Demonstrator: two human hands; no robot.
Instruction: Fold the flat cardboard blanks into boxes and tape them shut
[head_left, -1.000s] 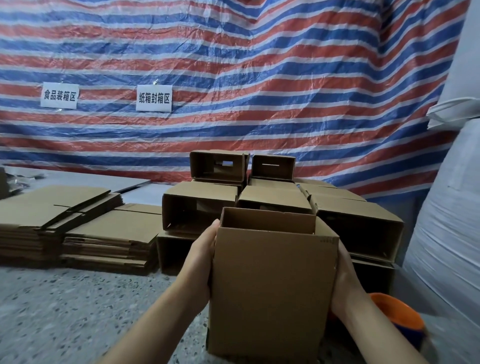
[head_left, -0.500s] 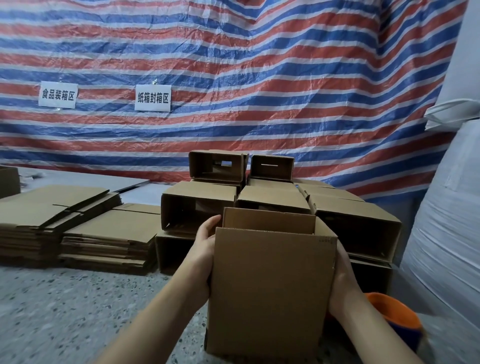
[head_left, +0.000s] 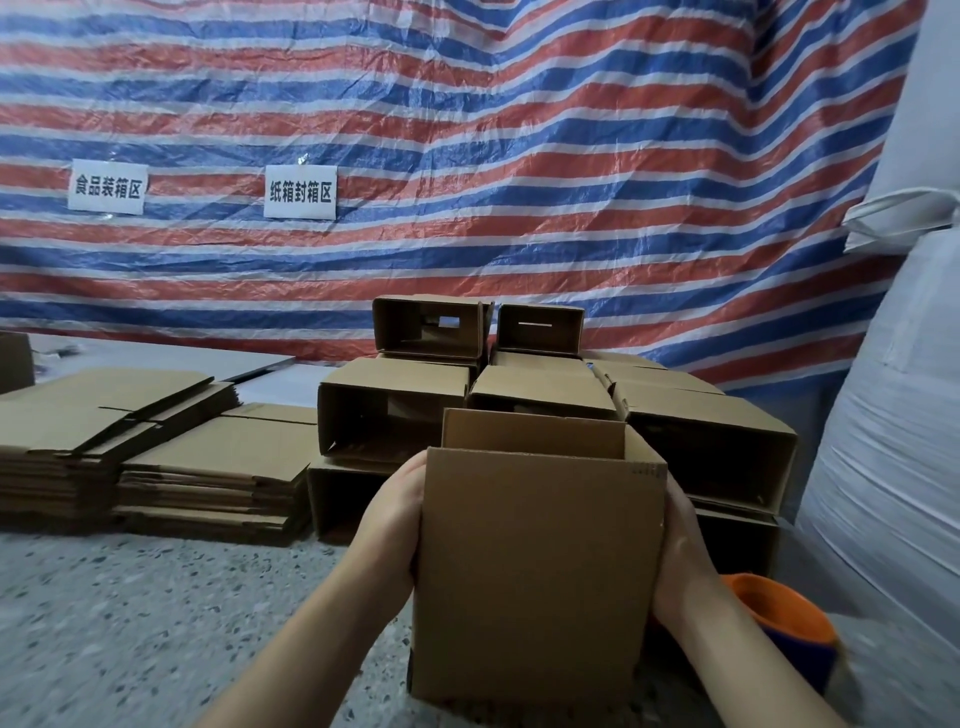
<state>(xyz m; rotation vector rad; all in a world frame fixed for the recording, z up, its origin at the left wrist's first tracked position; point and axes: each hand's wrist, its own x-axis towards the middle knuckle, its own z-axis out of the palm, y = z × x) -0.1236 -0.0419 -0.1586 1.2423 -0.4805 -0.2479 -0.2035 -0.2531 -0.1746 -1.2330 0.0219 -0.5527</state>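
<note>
The box (head_left: 540, 571) stands upright on the floor (head_left: 130, 623) before the stack (head_left: 545, 395), left hand (head_left: 395, 519) and right hand (head_left: 680, 551) pressed to its side walls — fingers hidden, so curl is unclear — probably light, stiff but crushable, best held low by its edges.

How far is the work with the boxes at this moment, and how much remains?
Done: a pile of folded brown cardboard boxes lies stacked by the striped tarp. In hand: the left hand and right hand hold one erected brown box by its sides, its top open; no tape shows on it. Left: two stacks of flat cardboard blanks wait on the floor, so much folding remains.
</note>
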